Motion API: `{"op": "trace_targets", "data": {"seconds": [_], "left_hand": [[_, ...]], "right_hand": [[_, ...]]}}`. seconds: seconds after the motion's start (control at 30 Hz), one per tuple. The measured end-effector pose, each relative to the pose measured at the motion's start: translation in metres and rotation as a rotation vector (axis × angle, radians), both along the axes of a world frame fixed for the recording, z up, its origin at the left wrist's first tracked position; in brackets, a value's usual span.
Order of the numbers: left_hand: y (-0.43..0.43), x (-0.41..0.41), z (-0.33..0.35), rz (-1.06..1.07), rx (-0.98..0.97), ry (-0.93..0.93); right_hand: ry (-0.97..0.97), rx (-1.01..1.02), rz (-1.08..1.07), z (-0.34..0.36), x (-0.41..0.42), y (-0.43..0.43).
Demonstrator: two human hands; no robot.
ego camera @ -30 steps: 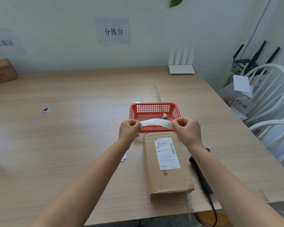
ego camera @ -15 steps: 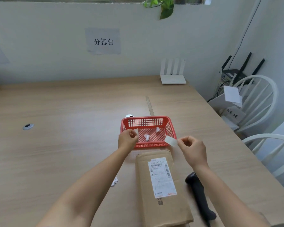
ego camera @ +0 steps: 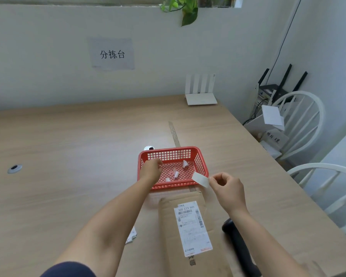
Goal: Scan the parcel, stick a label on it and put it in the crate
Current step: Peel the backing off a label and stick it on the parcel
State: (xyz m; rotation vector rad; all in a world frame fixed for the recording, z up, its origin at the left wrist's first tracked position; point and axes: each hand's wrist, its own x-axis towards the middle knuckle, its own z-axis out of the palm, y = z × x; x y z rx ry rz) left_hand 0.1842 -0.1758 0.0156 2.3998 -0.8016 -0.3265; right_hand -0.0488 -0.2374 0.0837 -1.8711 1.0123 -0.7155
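Observation:
A brown cardboard parcel (ego camera: pixel 190 232) with a white printed shipping label lies flat on the table in front of me. Just beyond it stands a small red plastic crate (ego camera: pixel 202 156) holding a few curled white paper scraps (ego camera: pixel 176 174). My right hand (ego camera: pixel 227 188) pinches a small blank white label (ego camera: pixel 200 178) above the parcel's far right corner, near the crate's front right corner. My left hand (ego camera: pixel 151 170) hovers over the left side of the crate with curled fingers; whether they hold anything is hidden. A black handheld scanner (ego camera: pixel 239 248) lies to the right of the parcel.
The wooden table (ego camera: pixel 68 176) reaches to the wall. A white router (ego camera: pixel 201 97) stands at the back, two round cable grommets (ego camera: pixel 14 168) are set in the tabletop, and small papers (ego camera: pixel 131 236) lie under my left forearm. White chairs (ego camera: pixel 316 170) stand beyond the right edge.
The white strip held between both hands has come apart. My right hand kept the label and drew right; my left hand moved over the crate, where one more scrap now lies.

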Motion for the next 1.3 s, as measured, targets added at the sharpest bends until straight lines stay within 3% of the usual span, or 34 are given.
{"op": "trace_targets", "data": {"seconds": [0.13,0.33,0.53,0.83,0.97,1.3], "left_hand": [[0.006,-0.031,0.012,-0.071,-0.110,0.068],[0.026,-0.119,0.036,-0.108,-0.507,0.276],[0.050,-0.156,0.043,-0.113,-0.616,0.440],[0.076,-0.159,0.044,0.077,-0.802,0.675],[0.079,-0.152,0.040,0.149,-0.804,0.715],[0.074,-0.134,0.032,0.137,-0.684,0.697]], "right_hand": [[0.043,-0.040,-0.025,0.000,-0.003,0.003],[0.139,-0.229,-0.073,-0.002,-0.003,0.011],[0.102,-0.262,0.015,-0.005,0.000,0.033],[0.021,-0.190,0.168,-0.011,0.001,0.051],[-0.022,-0.177,0.105,-0.014,0.001,0.043],[-0.060,0.115,0.087,-0.025,0.009,0.014]]}}
